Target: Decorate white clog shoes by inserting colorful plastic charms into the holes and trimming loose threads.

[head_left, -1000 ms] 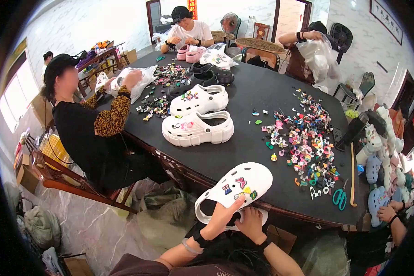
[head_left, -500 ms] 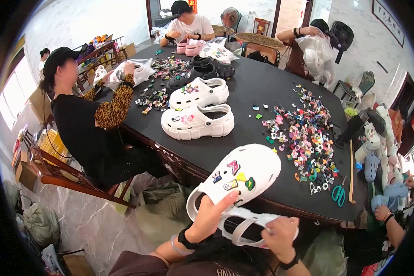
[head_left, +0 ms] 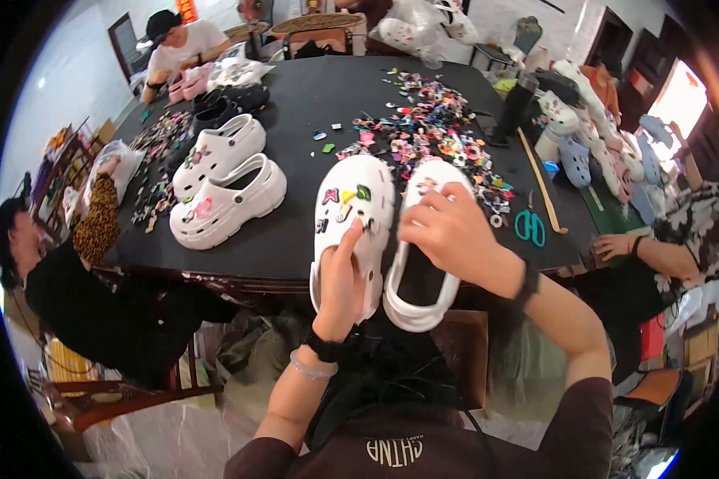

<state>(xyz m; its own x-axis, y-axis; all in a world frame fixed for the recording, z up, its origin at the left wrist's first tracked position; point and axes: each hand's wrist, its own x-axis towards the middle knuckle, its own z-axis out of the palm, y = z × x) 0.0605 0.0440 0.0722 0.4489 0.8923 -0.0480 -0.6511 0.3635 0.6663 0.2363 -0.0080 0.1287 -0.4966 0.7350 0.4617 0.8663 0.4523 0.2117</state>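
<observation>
Two white clogs are held side by side over the table's near edge. The left white clog (head_left: 353, 195) bears several colourful charms on its top, and my left hand (head_left: 339, 275) grips it near the foot opening, thumb on top. My right hand (head_left: 459, 235) is closed with bent fingers over the front of the right white clog (head_left: 415, 316), whose heel points toward me. A charm shows at that clog's toe; whatever lies under my right fingertips is hidden.
A heap of small charms (head_left: 435, 132) lies beyond the clogs. Teal scissors (head_left: 529, 227) and a wooden stick (head_left: 542, 180) lie right. Another white clog pair (head_left: 228, 209) stands left, with black clogs (head_left: 228, 102) behind. Co-workers sit left, far left and right.
The clogs have swung upright, toes now pointing away from me. My right hand has moved from the heel end of its clog to the front. The view has turned to the right.
</observation>
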